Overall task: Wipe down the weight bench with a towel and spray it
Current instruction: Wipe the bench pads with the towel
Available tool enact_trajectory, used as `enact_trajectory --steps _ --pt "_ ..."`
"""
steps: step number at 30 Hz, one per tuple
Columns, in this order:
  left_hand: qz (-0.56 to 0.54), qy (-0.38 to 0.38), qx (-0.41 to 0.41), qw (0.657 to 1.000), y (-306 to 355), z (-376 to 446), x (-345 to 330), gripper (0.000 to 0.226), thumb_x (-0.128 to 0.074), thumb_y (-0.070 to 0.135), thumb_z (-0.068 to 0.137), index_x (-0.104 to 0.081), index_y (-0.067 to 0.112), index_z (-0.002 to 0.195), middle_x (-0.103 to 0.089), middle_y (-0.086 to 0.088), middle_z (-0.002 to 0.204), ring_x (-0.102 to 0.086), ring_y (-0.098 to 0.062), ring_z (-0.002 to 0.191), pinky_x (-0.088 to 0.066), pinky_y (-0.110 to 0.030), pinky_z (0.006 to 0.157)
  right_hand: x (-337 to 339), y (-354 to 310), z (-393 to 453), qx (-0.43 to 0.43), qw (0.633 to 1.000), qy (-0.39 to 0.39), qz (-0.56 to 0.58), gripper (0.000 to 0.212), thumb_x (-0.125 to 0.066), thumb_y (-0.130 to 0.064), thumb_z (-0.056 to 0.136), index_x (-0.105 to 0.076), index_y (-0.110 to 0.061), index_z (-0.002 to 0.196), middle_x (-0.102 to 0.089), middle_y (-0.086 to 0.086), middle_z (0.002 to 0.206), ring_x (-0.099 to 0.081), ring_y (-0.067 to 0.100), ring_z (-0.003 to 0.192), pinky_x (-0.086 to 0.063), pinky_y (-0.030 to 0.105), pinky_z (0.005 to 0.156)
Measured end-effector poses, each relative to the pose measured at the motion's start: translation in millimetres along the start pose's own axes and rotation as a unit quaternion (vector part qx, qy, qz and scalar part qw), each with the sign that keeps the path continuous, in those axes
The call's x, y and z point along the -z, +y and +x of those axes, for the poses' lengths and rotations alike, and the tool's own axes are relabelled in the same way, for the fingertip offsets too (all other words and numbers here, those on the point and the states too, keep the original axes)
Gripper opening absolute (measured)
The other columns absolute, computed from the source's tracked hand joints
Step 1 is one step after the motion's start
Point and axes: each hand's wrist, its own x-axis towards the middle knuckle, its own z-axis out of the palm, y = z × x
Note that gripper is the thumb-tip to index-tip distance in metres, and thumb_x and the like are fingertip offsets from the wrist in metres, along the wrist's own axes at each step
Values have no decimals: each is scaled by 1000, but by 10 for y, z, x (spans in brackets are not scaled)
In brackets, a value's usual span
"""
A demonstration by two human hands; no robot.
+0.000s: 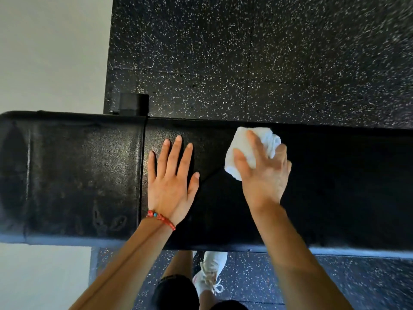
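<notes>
Left hand (171, 180) flat mid-bench (78, 175) — right hand (264, 173) grips towel (243, 151) near far edge.

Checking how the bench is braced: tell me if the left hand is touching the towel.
Apart. The head view shows the left hand flat on the bench, with bare black padding between it and the towel under the right hand.

Black speckled rubber floor (268, 52), white wall (51, 52)

1 head-worn view looks steeply down, close over the bench (78, 175) and speckled floor (268, 63).
</notes>
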Motion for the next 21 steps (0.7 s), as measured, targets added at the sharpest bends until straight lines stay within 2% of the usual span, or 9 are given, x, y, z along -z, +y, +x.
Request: enact_trajectory --steps 5,9,11,13,14,16,18,21 --pt "-28 -1 -3 1000 -12 10 14 54 -37 35 91 -36 11 139 -32 -12 149 -22 -30 139 -6 -47 114 -22 -162 126 -44 998 -28 26 40 -55 -44 79 -62 -21 112 -54 22 89 -51 31 63 -46 36 66" --pt "-64 10 0 998 -91 -45 65 51 -37 31 92 -36 9 138 -35 -15 147 -23 -29 139 -12 -48 114 -29 -370 252 1 998 -67 12 39 -54 -44 77 -64 -22 108 -56 22 89 -55 34 69 -47 38 66" --pt "-49 8 0 999 -139 -73 66 52 -37 31 91 -36 7 137 -36 -17 146 -25 -30 138 -12 -46 114 -49 -670 348 36 992 -121 21 39 -58 -43 79 -62 -25 113 -54 23 102 -54 37 81 -45 40 73" --pt "-40 9 -4 999 -190 -102 42 53 -36 32 92 -38 1 134 -37 -20 143 -26 -31 136 -12 -44 115 -146 -917 384 60 974 -218 10 41 -52 -46 86 -51 -32 125 -44 17 120 -45 33 100 -35 38 86" --pt "-40 10 -4 999 -208 -107 39 53 -35 33 93 -39 -3 132 -37 -21 141 -27 -32 135 -12 -42 115 -196 -993 397 72 969 -236 13 42 -50 -48 87 -49 -33 126 -43 14 119 -43 30 102 -32 36 87" --pt "-36 11 -6 999 -221 -99 42 55 -34 33 94 -41 -7 130 -36 -22 140 -28 -33 134 -13 -41 116 -241 -1031 413 96 977 -192 17 38 -54 -48 82 -58 -30 114 -50 12 102 -50 28 89 -36 35 78" --pt "-29 11 -10 999 -213 -97 69 54 -37 31 92 -41 -7 131 -35 -21 142 -27 -33 135 -14 -43 115 -279 -911 377 102 984 -145 17 38 -47 -49 77 -65 -29 103 -55 11 85 -54 26 72 -41 31 68" --pt "-27 6 -11 1000 -168 -76 104 54 -40 28 90 -39 -3 133 -36 -21 144 -27 -33 136 -16 -45 114 -233 -644 361 120 983 -137 10 45 -40 -51 77 -65 -28 107 -55 12 84 -54 28 69 -32 32 70"
